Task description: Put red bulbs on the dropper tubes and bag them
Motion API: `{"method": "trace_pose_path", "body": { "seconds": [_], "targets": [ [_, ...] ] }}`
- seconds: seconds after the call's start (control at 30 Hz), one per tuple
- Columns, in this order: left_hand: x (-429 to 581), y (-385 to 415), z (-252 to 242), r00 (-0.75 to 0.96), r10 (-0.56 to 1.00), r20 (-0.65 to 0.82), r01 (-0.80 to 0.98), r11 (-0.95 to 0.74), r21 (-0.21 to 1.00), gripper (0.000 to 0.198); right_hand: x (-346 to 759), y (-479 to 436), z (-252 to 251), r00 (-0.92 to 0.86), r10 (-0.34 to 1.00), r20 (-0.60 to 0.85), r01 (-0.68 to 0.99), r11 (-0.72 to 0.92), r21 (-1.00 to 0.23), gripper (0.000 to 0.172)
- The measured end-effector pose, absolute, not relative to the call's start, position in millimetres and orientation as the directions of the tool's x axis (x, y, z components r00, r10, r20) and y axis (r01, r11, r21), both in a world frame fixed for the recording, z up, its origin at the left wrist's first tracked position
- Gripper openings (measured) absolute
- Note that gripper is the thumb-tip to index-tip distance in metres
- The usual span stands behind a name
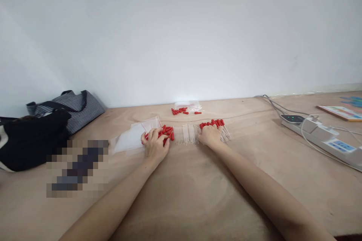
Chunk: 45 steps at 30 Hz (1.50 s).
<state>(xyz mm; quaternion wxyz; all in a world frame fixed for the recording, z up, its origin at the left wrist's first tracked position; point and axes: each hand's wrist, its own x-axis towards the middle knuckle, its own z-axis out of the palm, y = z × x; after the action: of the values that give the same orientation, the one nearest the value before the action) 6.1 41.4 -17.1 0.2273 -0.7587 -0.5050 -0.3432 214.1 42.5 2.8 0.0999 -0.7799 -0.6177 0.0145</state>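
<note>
A row of clear glass droppers (185, 134) lies on the wooden table (181, 196), some with red rubber caps. My left hand (155, 146) rests on the left cluster of red-capped droppers (167, 131), fingers curled over them. My right hand (209, 135) lies on the right cluster of red-capped droppers (213, 123), fingers bent down over it. Between the hands the droppers have no caps. A small pile of loose red caps (179, 111) sits farther back beside a clear plastic bag (188, 104). Another clear bag (135, 135) lies left of my left hand.
A striped bag (76, 109) and a black bag (31, 139) stand at the left by the wall. A white power strip (325, 137) with cables and a charger lies at the right. A colourful booklet (341, 112) is at the far right edge.
</note>
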Motion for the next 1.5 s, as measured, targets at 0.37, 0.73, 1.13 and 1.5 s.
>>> {"method": "trace_pose_path", "body": {
  "seconds": [0.37,0.73,1.13,1.5],
  "targets": [
    [1.2,-1.9,-6.7,0.526,0.523,0.671,0.611,-0.781,0.131,0.01,249.9,-18.8,-24.8,-0.29,0.733,0.615,0.848,0.495,-0.191,0.018],
    [2.0,-4.9,-9.3,0.613,0.606,0.508,0.647,-0.753,0.118,0.022,254.3,-26.4,-27.4,-0.328,0.769,0.548,0.798,0.536,-0.274,0.01],
    [23.0,-7.8,-16.6,0.591,0.64,0.491,0.648,-0.739,0.185,0.015,231.1,-21.6,-33.3,-0.315,0.756,0.573,0.794,0.541,-0.277,0.011],
    [28.6,-10.4,-10.1,0.503,0.672,0.544,0.69,-0.691,0.216,0.015,221.0,-32.3,-27.2,-0.23,0.699,0.677,0.812,0.522,-0.262,0.013]
  ]
}}
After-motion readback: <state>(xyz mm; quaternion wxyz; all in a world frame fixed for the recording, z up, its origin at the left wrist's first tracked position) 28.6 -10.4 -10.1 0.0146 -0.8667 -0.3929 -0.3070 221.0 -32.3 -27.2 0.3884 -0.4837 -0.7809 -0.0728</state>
